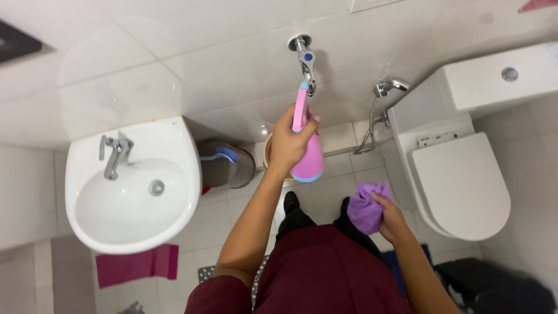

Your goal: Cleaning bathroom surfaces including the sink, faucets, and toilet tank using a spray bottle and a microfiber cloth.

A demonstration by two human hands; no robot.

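Beneath the chrome wall tap (303, 61), a spray bottle goes up!

The left hand (289, 142) is wrapped tight around the neck of a pink plastic spray bottle (308, 152) with a blue base rim, lifting its nozzle right up to the tap's spout, touching or just short of it, hard to tell. Lower and to the right of the tap, the right hand (390, 221) is closed on a bunched purple cloth (366, 204), held above the tiled floor (232, 215). Left of the tap sits the white ceramic washbasin (131, 189); right of it, the white toilet with its lid shut (462, 186) and a chrome hand sprayer (388, 88) on the wall. Below the tap stands a grey bin (224, 168) with a blue brush across it.
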